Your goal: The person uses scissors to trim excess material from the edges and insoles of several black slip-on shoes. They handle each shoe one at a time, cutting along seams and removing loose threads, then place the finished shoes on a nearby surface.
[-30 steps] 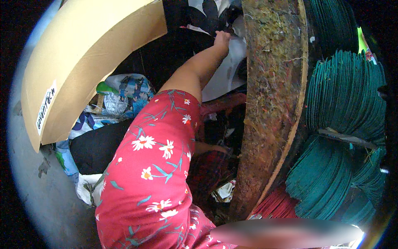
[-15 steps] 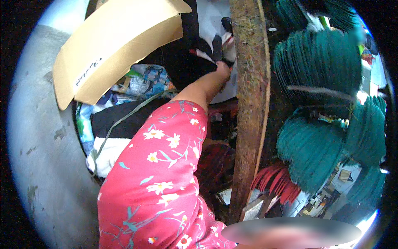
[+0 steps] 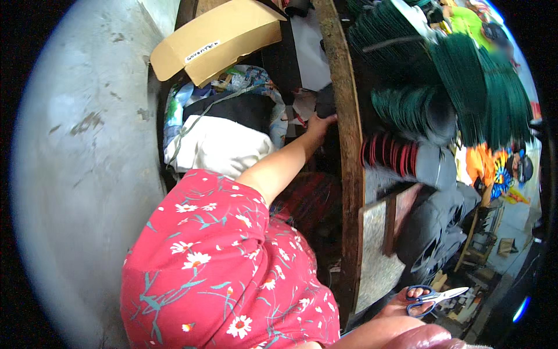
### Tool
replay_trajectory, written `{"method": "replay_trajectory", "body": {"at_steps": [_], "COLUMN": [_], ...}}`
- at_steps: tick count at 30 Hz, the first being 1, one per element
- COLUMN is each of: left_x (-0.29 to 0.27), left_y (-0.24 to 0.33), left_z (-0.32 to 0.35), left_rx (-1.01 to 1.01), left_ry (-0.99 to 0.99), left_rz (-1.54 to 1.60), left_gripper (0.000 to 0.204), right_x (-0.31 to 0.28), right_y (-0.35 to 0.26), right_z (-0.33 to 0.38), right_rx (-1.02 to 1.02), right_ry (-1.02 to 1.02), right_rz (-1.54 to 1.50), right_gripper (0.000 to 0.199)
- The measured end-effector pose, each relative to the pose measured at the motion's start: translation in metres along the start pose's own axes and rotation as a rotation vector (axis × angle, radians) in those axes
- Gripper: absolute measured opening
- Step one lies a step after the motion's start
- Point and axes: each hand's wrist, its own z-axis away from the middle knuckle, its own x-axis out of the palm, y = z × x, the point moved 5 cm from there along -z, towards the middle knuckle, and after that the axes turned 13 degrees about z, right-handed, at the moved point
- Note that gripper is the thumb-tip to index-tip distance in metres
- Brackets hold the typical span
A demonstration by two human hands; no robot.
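Note:
My left hand [image 3: 319, 127] reaches out from a red floral sleeve to the inner edge of a long wooden beam [image 3: 349, 151]. Its fingers are bent together beside a dark grey piece of material [image 3: 326, 101], and the beam partly hides what they grip. A pale, red-edged scrap [image 3: 304, 104] lies just beyond that hand. At the lower right, my right hand [image 3: 401, 303] holds scissors [image 3: 431, 298] with dark blue handles, its fingers at the loops. The silver blades point right, away from the palm.
A cardboard box [image 3: 229, 43] stands above a bag with folded white cloth [image 3: 221, 145] and black cloth [image 3: 232, 109]. Right of the beam hang bundles of dark green strips [image 3: 488, 93] and red-edged black strips [image 3: 389, 154]. A person in lime green [image 3: 465, 22] is at the upper right.
The view has shifted. My left hand has moved lower, from the white sheet toward the beam. My right hand and the scissors now show at the lower right, where a blurred patch was.

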Motion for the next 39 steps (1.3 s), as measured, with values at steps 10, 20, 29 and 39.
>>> {"method": "replay_trajectory", "body": {"at_steps": [10,20,29,39], "left_x": [-0.083,-0.039,0.125,0.245], "left_y": [0.121,0.308,0.217,0.038], "left_z": [0.101,0.326,0.432,0.444], "left_rx": [-0.125,0.892,1.286,1.733], "left_ry": [-0.589,-0.407,-0.888,-1.76], "left_rz": [0.513,-0.162,-0.762,-1.114], "left_gripper": [0.056,0.045,0.051,0.058], "right_x": [-0.069,-0.115,-0.155,-0.187], "right_y": [0.06,0.111,0.117,0.114], "right_z": [0.009,-0.003,0.036,0.08], "right_rx": [-0.138,-0.261,-0.318,-0.234], "right_ry": [-0.094,0.083,0.388,0.675], "right_rz": [-0.369,-0.421,-0.322,0.061], "right_gripper": [0.039,0.042,0.04,0.031]}}
